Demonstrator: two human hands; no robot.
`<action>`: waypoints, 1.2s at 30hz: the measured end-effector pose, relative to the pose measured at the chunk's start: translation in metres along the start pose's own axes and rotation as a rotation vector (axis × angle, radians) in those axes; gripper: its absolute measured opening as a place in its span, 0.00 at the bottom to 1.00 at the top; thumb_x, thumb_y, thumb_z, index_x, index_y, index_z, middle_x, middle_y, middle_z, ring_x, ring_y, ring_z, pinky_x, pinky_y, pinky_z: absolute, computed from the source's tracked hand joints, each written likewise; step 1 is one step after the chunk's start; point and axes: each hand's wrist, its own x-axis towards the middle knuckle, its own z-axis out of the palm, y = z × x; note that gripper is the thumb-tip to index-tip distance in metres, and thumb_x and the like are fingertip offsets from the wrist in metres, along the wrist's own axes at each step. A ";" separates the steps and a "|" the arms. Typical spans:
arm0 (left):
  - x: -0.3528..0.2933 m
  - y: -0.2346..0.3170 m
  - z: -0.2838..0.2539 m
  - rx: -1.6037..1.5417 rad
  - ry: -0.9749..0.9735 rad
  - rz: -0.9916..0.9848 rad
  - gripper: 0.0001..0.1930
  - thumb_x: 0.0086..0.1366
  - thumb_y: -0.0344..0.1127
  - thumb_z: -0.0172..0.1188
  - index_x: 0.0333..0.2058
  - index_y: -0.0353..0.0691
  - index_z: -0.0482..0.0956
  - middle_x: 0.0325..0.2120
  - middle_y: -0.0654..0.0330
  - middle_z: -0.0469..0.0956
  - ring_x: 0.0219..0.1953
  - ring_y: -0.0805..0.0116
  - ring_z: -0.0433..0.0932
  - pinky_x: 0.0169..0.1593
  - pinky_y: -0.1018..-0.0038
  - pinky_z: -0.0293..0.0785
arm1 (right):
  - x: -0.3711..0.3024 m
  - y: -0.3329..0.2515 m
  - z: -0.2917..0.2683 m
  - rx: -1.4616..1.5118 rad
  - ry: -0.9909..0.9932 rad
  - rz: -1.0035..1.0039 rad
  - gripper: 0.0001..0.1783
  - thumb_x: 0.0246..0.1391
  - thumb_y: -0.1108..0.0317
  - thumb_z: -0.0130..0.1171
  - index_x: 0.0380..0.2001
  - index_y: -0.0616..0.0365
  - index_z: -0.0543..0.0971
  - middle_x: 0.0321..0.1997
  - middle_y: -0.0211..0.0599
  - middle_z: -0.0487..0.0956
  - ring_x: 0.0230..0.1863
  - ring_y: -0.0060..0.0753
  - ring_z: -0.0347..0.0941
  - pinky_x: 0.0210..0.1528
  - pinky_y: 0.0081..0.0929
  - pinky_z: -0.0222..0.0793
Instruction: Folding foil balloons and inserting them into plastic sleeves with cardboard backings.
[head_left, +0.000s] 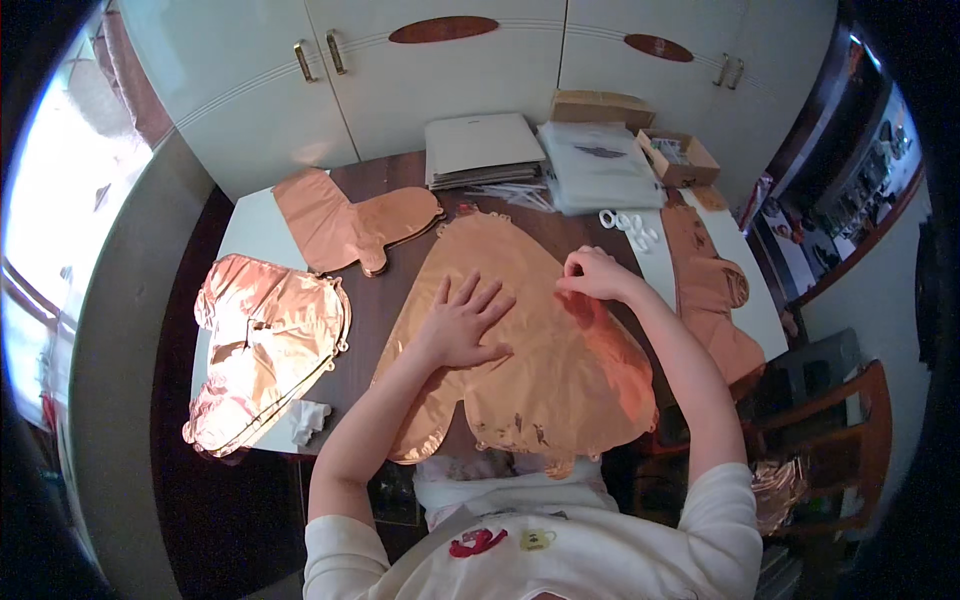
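Observation:
A large flat rose-gold foil balloon (540, 370) lies spread over the dark table in front of me. My left hand (462, 322) rests flat on its middle left part, fingers spread. My right hand (595, 274) pinches the foil near the balloon's upper right edge, fingers closed on it.
A second foil balloon (350, 225) lies at the back left. A stack of several folded foil balloons (262, 345) sits at the left, with crumpled white paper (308, 420) beside it. More foil (708, 300) hangs at the right. White sheets (480, 148), plastic packets (598, 165), a small cardboard box (680, 158) and white rings (628, 224) sit at the back. A wooden chair (840, 430) stands at the right.

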 end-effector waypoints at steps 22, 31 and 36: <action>0.000 0.003 0.000 0.005 -0.005 -0.024 0.43 0.54 0.71 0.45 0.62 0.48 0.57 0.63 0.58 0.55 0.66 0.50 0.48 0.63 0.42 0.40 | -0.066 -0.023 0.024 -0.137 0.050 -0.500 0.39 0.48 0.44 0.57 0.57 0.60 0.64 0.62 0.55 0.61 0.65 0.55 0.52 0.67 0.43 0.44; 0.002 0.000 -0.003 0.026 -0.051 -0.024 0.47 0.52 0.72 0.45 0.63 0.44 0.54 0.63 0.56 0.55 0.66 0.51 0.48 0.63 0.43 0.40 | -0.069 -0.041 0.062 -0.338 -0.067 -0.420 0.50 0.57 0.39 0.41 0.64 0.71 0.41 0.70 0.57 0.41 0.72 0.48 0.34 0.70 0.41 0.31; 0.000 -0.001 0.002 -0.174 0.066 -0.058 0.50 0.51 0.72 0.49 0.63 0.39 0.53 0.63 0.53 0.54 0.67 0.54 0.49 0.63 0.44 0.42 | -0.068 -0.049 0.068 -0.345 -0.048 -0.425 0.48 0.57 0.39 0.42 0.63 0.72 0.45 0.69 0.58 0.42 0.72 0.50 0.34 0.70 0.42 0.31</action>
